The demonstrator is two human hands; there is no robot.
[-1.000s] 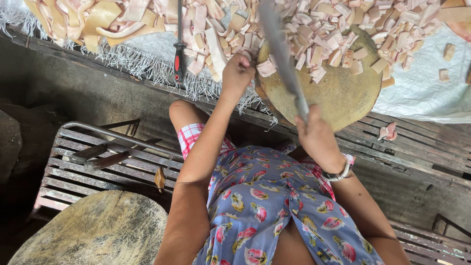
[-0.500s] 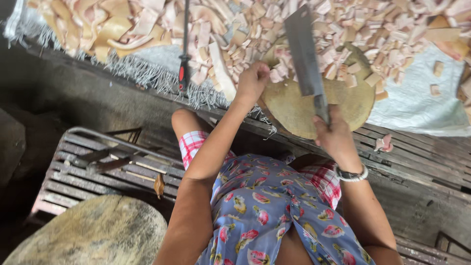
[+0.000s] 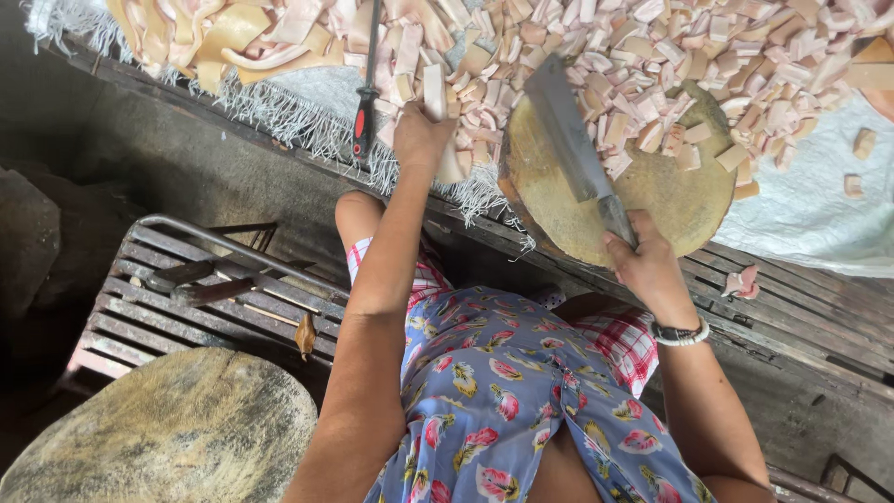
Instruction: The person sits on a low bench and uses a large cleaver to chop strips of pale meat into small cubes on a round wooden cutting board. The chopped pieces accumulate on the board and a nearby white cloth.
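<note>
The view now sits lower than half a second ago, and the cleaver (image 3: 573, 140) lies flatter, its blade angled across the round wooden chopping block (image 3: 670, 200) instead of standing up over it. The right hand (image 3: 647, 265) is closed around the cleaver's handle at the block's near edge. The left hand (image 3: 419, 135) has slid onto a long pale strip (image 3: 436, 116) at the surface's near edge and grips it. Cut pinkish-cream cubes (image 3: 652, 65) cover the block's far side; uncut yellowish strips (image 3: 214, 37) heap toward the far left corner.

Right hand (image 3: 649, 270) holds cleaver (image 3: 570, 130); left hand (image 3: 421, 135) grips strip (image 3: 436, 98).
</note>
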